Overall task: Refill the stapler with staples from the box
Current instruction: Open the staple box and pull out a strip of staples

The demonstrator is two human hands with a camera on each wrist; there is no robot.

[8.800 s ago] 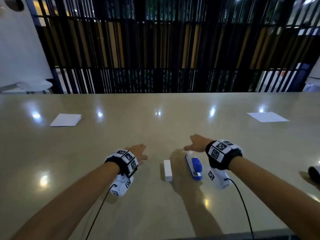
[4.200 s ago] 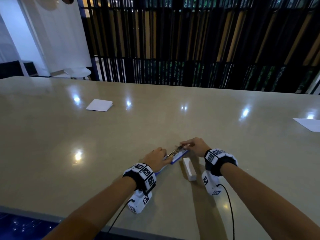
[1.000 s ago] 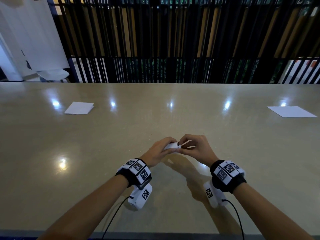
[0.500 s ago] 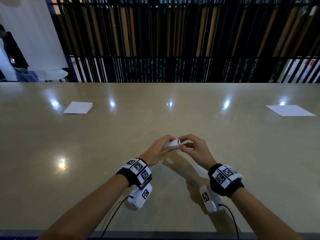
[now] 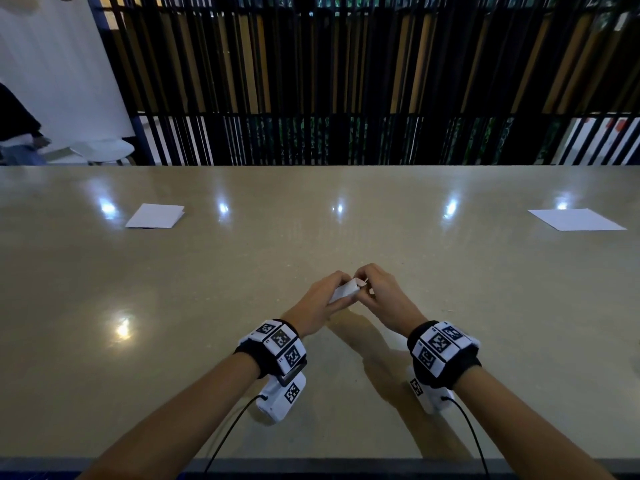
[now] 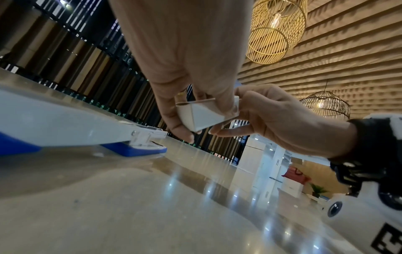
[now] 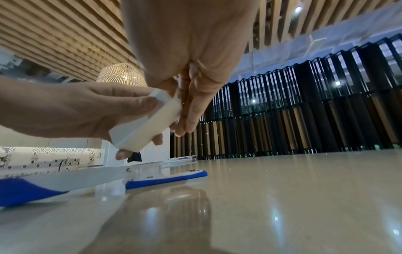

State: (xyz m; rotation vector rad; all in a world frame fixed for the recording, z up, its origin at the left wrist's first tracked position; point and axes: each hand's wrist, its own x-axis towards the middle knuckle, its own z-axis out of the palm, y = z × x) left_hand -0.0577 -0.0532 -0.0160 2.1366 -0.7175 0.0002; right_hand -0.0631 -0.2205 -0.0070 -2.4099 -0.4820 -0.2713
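While gripped, box [image 5: 343,291] points up-right

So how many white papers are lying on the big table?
2. One folded paper lies at the far left of the table, and one flat sheet lies at the far right. More could lie outside the head view.

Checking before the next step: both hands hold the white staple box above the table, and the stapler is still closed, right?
Not quite. The stapler lies hinged open on the table, as the right wrist view shows. Both the left hand and right hand do hold the staple box.
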